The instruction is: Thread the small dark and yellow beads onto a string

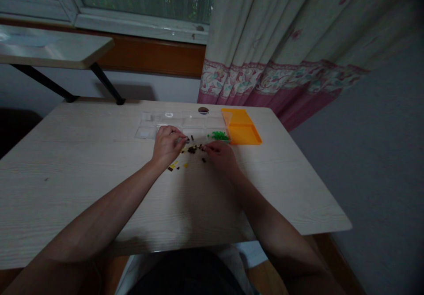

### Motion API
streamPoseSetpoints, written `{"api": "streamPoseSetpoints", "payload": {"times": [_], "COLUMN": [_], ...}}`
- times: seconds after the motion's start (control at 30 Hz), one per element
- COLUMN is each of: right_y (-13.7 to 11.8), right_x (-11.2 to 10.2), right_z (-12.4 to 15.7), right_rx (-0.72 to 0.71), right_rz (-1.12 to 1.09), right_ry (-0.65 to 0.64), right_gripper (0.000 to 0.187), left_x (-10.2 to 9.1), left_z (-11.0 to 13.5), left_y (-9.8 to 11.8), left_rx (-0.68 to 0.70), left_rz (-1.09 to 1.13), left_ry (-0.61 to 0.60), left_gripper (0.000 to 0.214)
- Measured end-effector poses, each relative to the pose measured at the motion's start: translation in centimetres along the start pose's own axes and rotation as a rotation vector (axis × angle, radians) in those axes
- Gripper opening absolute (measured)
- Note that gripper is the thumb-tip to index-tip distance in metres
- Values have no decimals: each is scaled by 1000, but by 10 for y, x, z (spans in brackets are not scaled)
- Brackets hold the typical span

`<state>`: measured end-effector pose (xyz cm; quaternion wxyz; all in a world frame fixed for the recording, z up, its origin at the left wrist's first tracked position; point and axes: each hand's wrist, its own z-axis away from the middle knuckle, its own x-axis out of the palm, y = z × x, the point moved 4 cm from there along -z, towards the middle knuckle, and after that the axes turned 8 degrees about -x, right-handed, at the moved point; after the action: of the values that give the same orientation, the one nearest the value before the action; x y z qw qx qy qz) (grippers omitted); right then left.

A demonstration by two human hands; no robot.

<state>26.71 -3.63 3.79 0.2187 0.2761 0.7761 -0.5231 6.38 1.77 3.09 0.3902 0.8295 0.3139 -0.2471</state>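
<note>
My left hand (167,145) is over the near edge of a clear plastic compartment box (194,122), thumb and fingertips pinched together around a small dark brown piece. On the tabletop between my hands lies a loose pile of small dark brown pieces (192,149), too small to name exactly. My right hand (223,156) reaches in from the other side, its fingertips pinched at the pile's right edge; what they grip is not clear. Small green pieces (219,135) fill the box's near right compartment. A few yellow pieces (185,165) are scattered nearer me.
An orange plastic tray (245,134) stands against the right end of the clear box. Behind the box, a round dark spot (203,110) shows in the pale wooden table (99,153). A raised shelf (66,50) on black legs is at the back left, a curtain (251,43) behind.
</note>
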Motion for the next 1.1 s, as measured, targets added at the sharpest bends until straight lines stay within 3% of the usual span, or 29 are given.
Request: {"api": "streamPoseSetpoints", "payload": {"times": [0.2,0.43,1.1], "right_y": [-5,-3,1], "right_x": [-4,-4,-4], "right_z": [0,3,4], "right_rx": [-127,-127,-89], "right_rz": [207,443,501], "right_ry": [-41,-116,-166], "right_gripper": [21,22,18], "left_x": [0,1,4], "left_z": [0,0,1], "left_y": [0,-2,-5], "left_rx": [-17,-8,-12], "left_rz": [4,3,-23], "left_ry": [0,-3,2], "left_gripper": [11,12,12]}}
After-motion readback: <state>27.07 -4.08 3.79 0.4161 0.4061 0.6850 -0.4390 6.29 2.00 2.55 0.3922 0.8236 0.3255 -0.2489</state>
